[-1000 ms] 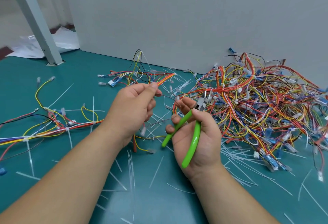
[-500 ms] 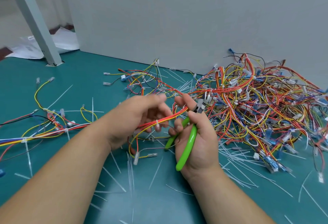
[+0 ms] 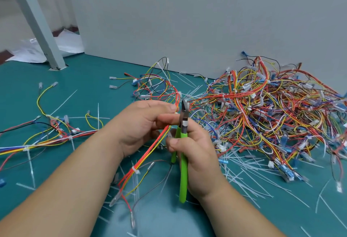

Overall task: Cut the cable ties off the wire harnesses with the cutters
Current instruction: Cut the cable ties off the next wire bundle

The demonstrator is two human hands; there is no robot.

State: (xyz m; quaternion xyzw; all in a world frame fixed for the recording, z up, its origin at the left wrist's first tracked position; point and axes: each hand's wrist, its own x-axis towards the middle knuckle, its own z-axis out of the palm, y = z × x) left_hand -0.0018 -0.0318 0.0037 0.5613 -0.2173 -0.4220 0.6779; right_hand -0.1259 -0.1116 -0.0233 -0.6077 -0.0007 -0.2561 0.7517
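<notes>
Cutters [image 3: 183, 171], green handles, are upright in front of the person at mid-frame with the metal head pointing up. Right hand [image 3: 197, 154] grips them, fingers and thumb curled round both handles. The cutter head sits just beside the wires, right above the left fingertips; I cannot tell if the blades bite on anything.

Held harness [image 3: 150, 148] is a bundle of red, orange and yellow wires. Left hand [image 3: 139, 126] pinches it between thumb and curled fingers, lifted off the table. The bundle runs from a loop above the hand down and left to loose terminal ends near the left forearm. A white cable tie [image 3: 135, 170] is still wrapped round this bundle below the hand.

Behind the hands another harness [image 3: 155, 84] lies spread on the table, linked to the held bundle. To the right is a big tangled pile of harnesses [image 3: 262, 114] against the grey wall panel [image 3: 187, 21], many white ties showing in it. To the left a flat harness [image 3: 47, 143] lies on the table, ties still on.

Cut tie strips [image 3: 244, 176], white, are scattered all over the teal table [image 3: 84, 86], thickest below the pile and under the hands.

Far left are a grey slanted post [image 3: 37, 24] and white sheeting [image 3: 69, 45] behind it.
</notes>
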